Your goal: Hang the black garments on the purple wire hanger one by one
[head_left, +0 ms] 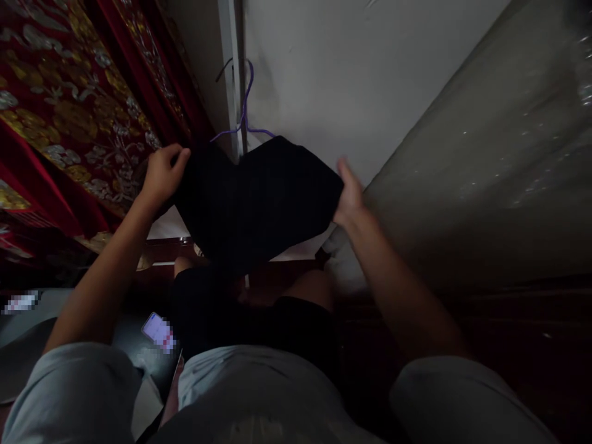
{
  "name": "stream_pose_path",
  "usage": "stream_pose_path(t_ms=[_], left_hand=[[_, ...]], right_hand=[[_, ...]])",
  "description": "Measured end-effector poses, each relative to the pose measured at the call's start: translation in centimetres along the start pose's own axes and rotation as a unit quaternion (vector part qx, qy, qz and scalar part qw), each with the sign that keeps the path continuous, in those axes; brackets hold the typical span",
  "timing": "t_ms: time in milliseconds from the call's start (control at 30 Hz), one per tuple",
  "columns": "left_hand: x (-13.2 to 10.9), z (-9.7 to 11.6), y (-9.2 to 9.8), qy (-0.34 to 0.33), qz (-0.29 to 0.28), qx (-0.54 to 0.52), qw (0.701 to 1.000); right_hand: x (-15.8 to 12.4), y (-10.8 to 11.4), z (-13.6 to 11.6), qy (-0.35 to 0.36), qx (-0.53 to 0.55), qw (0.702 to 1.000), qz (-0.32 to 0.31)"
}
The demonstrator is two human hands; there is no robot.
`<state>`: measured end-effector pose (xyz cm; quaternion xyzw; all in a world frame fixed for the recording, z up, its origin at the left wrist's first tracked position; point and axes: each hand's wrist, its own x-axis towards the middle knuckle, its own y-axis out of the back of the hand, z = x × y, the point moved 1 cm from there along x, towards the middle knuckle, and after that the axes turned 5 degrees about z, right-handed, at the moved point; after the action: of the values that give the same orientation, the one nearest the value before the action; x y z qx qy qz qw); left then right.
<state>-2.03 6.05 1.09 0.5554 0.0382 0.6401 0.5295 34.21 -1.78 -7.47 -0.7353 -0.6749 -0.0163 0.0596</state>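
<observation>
A black top (263, 197) hangs from a purple wire hanger (250, 92), whose hook is at a narrow pale upright post. Its cloth is spread sideways between my two hands, and folds are hard to make out in the dark. My left hand (164, 176) pinches the left edge of the top, thumb and fingers together. At the opposite edge, my right hand (350, 194) grips the cloth with its thumb pointing up; this hand is slightly blurred, and its other fingers are partly hidden behind the fabric.
Red drapes (69, 111) with gold and silver decoration hang at the left. A pale wall (333, 74) stands ahead, and a large sheet-covered shape (462, 185) fills the right. A lit phone (158, 332) lies on a grey surface at the lower left.
</observation>
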Motion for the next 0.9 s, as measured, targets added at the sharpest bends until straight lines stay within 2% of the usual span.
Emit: stream_pose_path(t_ms=[67, 167, 300, 367, 400, 433, 467, 500, 533, 600, 633, 667, 700, 733, 767, 833, 900], left_hand=[[-0.6, -0.2, -0.1, 0.0, -0.001, 0.0, 1.0], [-0.7, 1.2, -0.3, -0.015, 0.019, 0.013, 1.0], [-0.2, 5.1, 0.6, -0.045, 0.068, 0.0, 0.997], [0.0, 7.4, 1.2, -0.029, 0.069, -0.043, 0.996], [0.1, 8.6, 1.5, -0.013, 0.055, -0.08, 0.995], [0.0, 9.7, 1.6, 0.01, 0.029, -0.129, 0.991], [-0.1, 10.7, 1.7, 0.043, -0.004, -0.191, 0.981], [-0.3, 11.7, 1.8, 0.085, -0.042, -0.259, 0.961], [-0.7, 12.4, 1.8, 0.133, -0.082, -0.323, 0.933], [-2.1, 13.1, 2.1, 0.214, -0.157, -0.411, 0.872], [-3.0, 13.0, 2.4, 0.239, -0.192, -0.427, 0.851], [-4.1, 12.6, 2.9, 0.25, -0.228, -0.427, 0.839], [-5.3, 12.0, 3.4, 0.252, -0.263, -0.413, 0.834], [-6.4, 11.2, 4.2, 0.248, -0.292, -0.394, 0.836], [-7.5, 10.3, 5.0, 0.242, -0.313, -0.372, 0.84], [-9.1, 8.7, 6.9, 0.233, -0.335, -0.333, 0.85], [-9.6, 7.8, 8.6, 0.226, -0.353, -0.303, 0.856]], right_hand=[[-0.6, 0.6, -1.7, -0.021, 0.046, 0.999, -0.007], [-1.6, 0.8, -4.6, 0.007, 0.052, 0.999, -0.011], [-3.0, 0.6, -7.1, 0.061, 0.106, 0.991, 0.062], [-4.4, 0.4, -7.7, 0.078, 0.117, 0.986, 0.088], [-5.3, 0.2, -7.9, 0.08, 0.114, 0.987, 0.081], [-6.4, -0.3, -8.0, 0.076, 0.099, 0.991, 0.05], [-7.6, -0.9, -8.0, 0.065, 0.07, 0.995, -0.011], [-8.7, -1.8, -7.9, 0.052, 0.033, 0.993, -0.099], [-9.7, -2.9, -7.7, 0.039, -0.008, 0.978, -0.206], [-11.1, -4.8, -7.2, 0.034, -0.078, 0.908, -0.41], [-11.2, -5.6, -6.8, 0.04, -0.099, 0.874, -0.474], [-11.0, -6.0, -6.3, 0.048, -0.112, 0.856, -0.502], [-10.3, -6.2, -5.7, 0.057, -0.124, 0.856, -0.498], [-9.3, -6.1, -5.1, 0.067, -0.134, 0.872, -0.466], [-8.2, -5.8, -4.5, 0.086, -0.143, 0.898, -0.407], [-5.7, -4.8, -3.4, 0.157, -0.158, 0.945, -0.241], [-3.8, -4.2, -2.5, 0.237, -0.171, 0.951, -0.104]])
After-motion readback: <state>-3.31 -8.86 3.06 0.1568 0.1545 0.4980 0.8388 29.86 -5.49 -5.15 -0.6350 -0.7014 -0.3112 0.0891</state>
